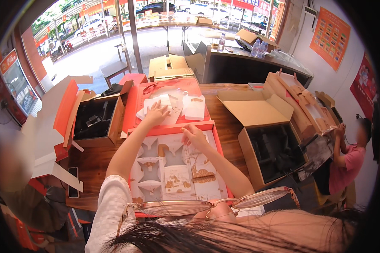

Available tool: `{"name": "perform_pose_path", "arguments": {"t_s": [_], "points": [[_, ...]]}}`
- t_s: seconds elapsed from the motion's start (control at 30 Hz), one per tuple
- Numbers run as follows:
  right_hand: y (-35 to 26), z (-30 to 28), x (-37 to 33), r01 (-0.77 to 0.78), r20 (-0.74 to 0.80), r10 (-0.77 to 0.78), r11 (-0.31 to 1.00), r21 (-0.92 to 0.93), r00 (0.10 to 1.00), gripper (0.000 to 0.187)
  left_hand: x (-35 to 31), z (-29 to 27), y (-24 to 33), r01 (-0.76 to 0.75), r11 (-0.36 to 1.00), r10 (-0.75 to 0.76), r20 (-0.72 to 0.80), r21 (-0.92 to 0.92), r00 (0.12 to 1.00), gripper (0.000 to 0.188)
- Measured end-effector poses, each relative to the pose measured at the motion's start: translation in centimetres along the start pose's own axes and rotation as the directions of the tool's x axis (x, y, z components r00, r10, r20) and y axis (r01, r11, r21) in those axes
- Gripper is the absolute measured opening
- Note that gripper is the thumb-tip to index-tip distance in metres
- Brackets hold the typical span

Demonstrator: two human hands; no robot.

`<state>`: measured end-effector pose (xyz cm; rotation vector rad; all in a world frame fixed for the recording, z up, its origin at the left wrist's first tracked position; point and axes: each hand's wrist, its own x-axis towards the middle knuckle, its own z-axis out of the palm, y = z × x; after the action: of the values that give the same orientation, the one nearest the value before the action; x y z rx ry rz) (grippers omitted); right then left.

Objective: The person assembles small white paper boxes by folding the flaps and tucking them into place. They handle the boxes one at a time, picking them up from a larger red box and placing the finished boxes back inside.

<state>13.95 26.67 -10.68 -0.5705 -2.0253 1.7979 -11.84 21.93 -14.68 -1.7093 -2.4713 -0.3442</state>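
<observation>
A red gift box (pixel 217 141) lies open on the wooden table (pixel 93 162) in front of me, its cream insert cut into several compartments. My left hand (pixel 156 114) rests flat on a pile of white folded card pieces (pixel 169 107) in the red lid (pixel 133 105) beyond the box. My right hand (pixel 193 135) touches the far edge of the cream insert (pixel 177 168), fingers bent, gripping nothing that I can see. Both forearms reach up from the lower edge.
An open brown carton with dark contents (pixel 95 120) stands at the left, another (pixel 270 152) at the right. Flat red and white box blanks (pixel 50 122) lean at the far left. A phone (pixel 73 182) lies near the table edge. A person in pink (pixel 346 162) sits at the right.
</observation>
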Motion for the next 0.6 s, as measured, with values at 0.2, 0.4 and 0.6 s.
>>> {"name": "perform_pose_path", "arguments": {"t_s": [0.2,0.4,0.6], "points": [[-0.5,1.0,0.0,0.018,0.042,-0.016,0.999,-0.032,0.999,0.021,0.3,3.6,-4.6,0.024,0.978,0.08,0.476,-0.209,0.876,0.053],[0.0,-0.1,-0.5,0.021,0.017,-0.019,0.994,-0.105,1.0,0.018,0.5,0.0,0.0,0.087,0.985,0.01,0.554,-0.148,0.832,0.052],[0.1,1.6,0.4,0.049,0.049,-0.046,0.998,-0.044,0.998,0.019,0.5,6.1,-7.1,0.228,0.974,-0.209,0.411,0.002,0.888,0.049]]}}
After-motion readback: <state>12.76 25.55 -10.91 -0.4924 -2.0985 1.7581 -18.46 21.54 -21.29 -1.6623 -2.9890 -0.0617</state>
